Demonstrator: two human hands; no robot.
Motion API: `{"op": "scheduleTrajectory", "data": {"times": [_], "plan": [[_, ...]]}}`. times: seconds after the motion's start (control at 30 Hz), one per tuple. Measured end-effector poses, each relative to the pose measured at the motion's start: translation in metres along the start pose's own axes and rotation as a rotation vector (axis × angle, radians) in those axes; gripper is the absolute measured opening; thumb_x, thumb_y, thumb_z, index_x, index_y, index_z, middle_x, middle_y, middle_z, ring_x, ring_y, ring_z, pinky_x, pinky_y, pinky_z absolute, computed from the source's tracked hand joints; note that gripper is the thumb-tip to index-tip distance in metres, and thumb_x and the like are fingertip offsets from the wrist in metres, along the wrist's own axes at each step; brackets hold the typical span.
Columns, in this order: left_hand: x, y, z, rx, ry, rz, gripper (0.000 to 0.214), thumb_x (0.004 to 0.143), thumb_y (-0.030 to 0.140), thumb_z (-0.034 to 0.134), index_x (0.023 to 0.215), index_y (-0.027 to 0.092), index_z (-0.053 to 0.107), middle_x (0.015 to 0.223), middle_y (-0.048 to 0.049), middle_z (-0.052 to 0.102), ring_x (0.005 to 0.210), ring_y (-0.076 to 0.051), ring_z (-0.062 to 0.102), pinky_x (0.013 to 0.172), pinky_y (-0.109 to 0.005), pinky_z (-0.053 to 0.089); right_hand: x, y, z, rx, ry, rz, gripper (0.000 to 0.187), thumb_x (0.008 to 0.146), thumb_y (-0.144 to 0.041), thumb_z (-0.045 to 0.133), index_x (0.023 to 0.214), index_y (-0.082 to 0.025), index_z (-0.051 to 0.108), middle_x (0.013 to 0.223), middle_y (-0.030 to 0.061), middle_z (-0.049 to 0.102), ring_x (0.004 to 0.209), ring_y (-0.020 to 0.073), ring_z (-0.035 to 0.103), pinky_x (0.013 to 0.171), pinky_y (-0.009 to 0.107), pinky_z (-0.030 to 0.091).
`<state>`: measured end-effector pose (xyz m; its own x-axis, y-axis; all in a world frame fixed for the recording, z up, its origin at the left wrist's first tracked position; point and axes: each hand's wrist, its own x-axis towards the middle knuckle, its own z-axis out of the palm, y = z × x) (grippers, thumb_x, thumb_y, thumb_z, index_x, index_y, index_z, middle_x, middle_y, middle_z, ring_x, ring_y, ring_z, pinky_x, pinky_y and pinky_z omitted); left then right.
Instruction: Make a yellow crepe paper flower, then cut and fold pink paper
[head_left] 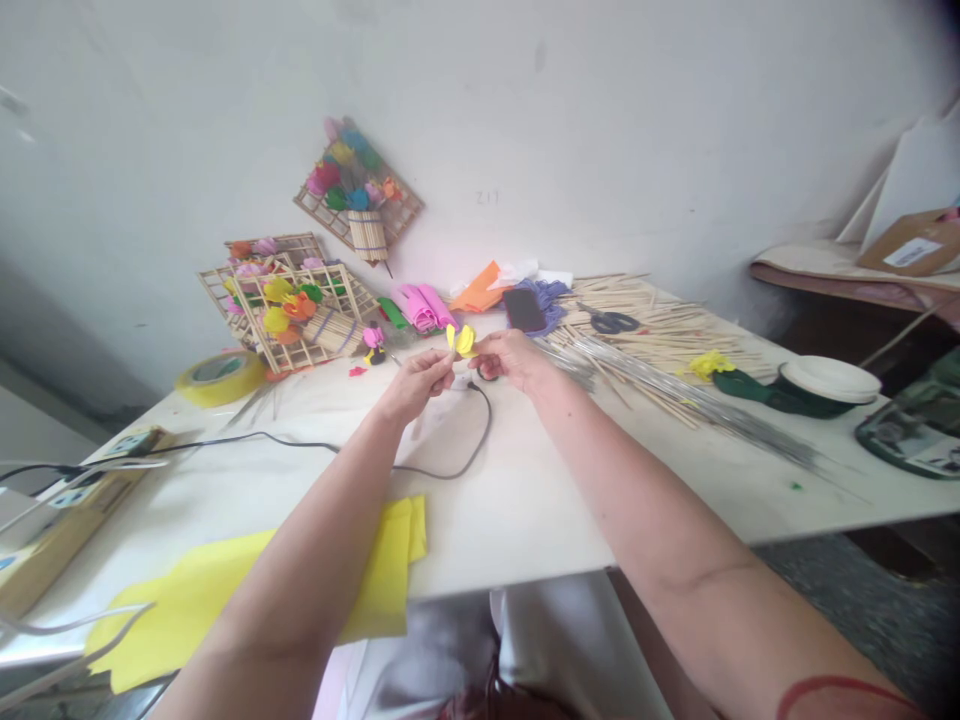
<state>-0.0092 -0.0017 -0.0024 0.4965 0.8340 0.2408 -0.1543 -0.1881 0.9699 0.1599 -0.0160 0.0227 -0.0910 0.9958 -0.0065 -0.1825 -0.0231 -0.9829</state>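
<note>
Between my two hands, over the middle of the white table, is a small yellow paper flower (466, 341) with loosely cupped petals. My left hand (424, 384) is closed in a pinch just below its left side, where a narrow yellow strip stands up from the fingertips. From the other side, the thumb and fingers of my right hand (511, 358) close on the flower's lower right edge. Any stem inside the fingers is too small to make out. A dark cable (480, 440) loops on the table below the hands.
Yellow crepe paper (202, 585) lies under my left forearm. Scissors (609, 320) rest on thin wooden sticks (660, 305), with wires (697, 410) in front. Left are a tape roll (219, 378), a power strip (90, 500) and flower-decorated lattice frames (300, 315). A phone (523, 310) lies behind.
</note>
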Motion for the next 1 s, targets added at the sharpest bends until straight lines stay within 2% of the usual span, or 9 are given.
{"op": "scheduleTrajectory", "data": {"times": [0.17,0.4,0.6,0.77,1.0], "plan": [[-0.001,0.0,0.001,0.039,-0.012,-0.003,0.029,0.071,0.039,0.061,0.081,0.012,0.056,0.05,0.003,0.047,0.04,-0.002,0.03,0.039,-0.017,0.015,0.0,-0.001,-0.001,0.015,-0.074,0.13,0.009,0.064,-0.017,0.059,0.063,-0.008,0.06,0.049,0.005,0.061,0.037,0.0074,0.048,0.035,0.018,0.041],[-0.002,0.002,0.005,0.071,-0.04,-0.003,0.028,0.072,0.04,0.06,0.081,0.013,0.054,0.053,0.0018,0.049,0.042,-0.003,0.032,0.04,-0.017,0.016,0.001,0.0,-0.004,-0.008,-0.06,0.008,0.005,0.056,-0.01,0.059,0.061,-0.009,0.06,0.048,0.0034,0.06,0.036,0.0077,0.047,0.035,0.019,0.041],[-0.002,0.002,0.008,0.067,-0.07,0.002,0.028,0.073,0.039,0.059,0.087,0.016,0.052,0.051,0.0049,0.044,0.042,-0.003,0.03,0.041,-0.016,0.015,0.001,-0.001,-0.004,-0.091,-0.035,-0.078,0.003,0.058,-0.011,0.06,0.061,-0.011,0.059,0.045,0.001,0.058,0.033,0.0067,0.044,0.032,0.018,0.036],[-0.002,0.001,0.011,0.037,-0.073,0.024,0.027,0.071,0.038,0.061,0.084,0.017,0.051,0.051,0.0059,0.041,0.042,-0.003,0.03,0.041,-0.017,0.014,0.0,-0.005,-0.004,-0.215,-0.014,-0.147,0.005,0.06,-0.008,0.056,0.059,-0.012,0.058,0.042,-0.0011,0.055,0.03,0.0054,0.041,0.031,0.017,0.034],[-0.003,0.002,0.014,0.026,-0.077,0.015,0.028,0.069,0.038,0.062,0.083,0.016,0.052,0.05,0.0055,0.042,0.042,-0.003,0.03,0.04,-0.017,0.013,-0.001,-0.005,-0.006,-0.33,-0.048,-0.218,0.013,0.061,-0.003,0.051,0.059,-0.013,0.058,0.039,-0.0039,0.052,0.03,0.0043,0.04,0.03,0.015,0.031]]}}
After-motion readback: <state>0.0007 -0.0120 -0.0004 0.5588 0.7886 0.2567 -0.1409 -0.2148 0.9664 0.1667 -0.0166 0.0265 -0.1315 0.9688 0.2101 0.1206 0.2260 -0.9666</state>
